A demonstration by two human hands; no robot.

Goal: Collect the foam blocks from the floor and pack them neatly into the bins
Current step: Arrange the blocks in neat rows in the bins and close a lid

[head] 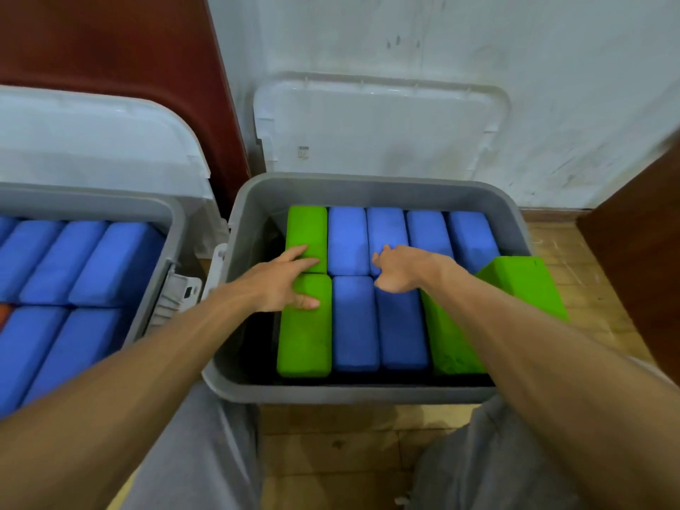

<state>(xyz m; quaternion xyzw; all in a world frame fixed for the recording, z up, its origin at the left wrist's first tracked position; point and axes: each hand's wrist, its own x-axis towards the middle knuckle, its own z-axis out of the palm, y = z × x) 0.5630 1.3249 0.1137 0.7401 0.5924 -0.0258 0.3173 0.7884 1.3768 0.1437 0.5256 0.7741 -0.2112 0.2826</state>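
**A:** How far along is the person, starting nearest the camera?

**B:** Only a strip of floor (pixel 331 454) shows between the grey trouser knees, so whether blocks are still lying elsewhere cannot be told. Just beyond it is the right bin (pixel 331 393), which looks nearly full. Its front row holds a green block (pixel 303 344), then two blue blocks (pixel 355 325) side by side.

**A:** And the hands?

**B:** The left hand (pixel 283 285) lies flat with spread fingers across the seam where that front green block meets the rear green block (pixel 307 230). It is pressing on them, not gripping. The right hand (pixel 401 270) sits on the blue blocks in the middle of the bin with loosely bent fingers and clasps nothing.

**A:** So what is unfinished?

**B:** The tilted green block (pixel 522 288) at the right end of the front row. It leans up over the bin's rim and is not seated. It probably needs the row squeezed leftward, where a dark gap shows beside the green ones. The rear row, one green and four blue, lies level.

**A:** And further off?

**B:** The left bin (pixel 162 222) is filled with blue foam blocks (pixel 48 344) in neat rows, so it looks finished. Both lids (pixel 382 127) lean against the wall behind, and neither bin is closed yet.
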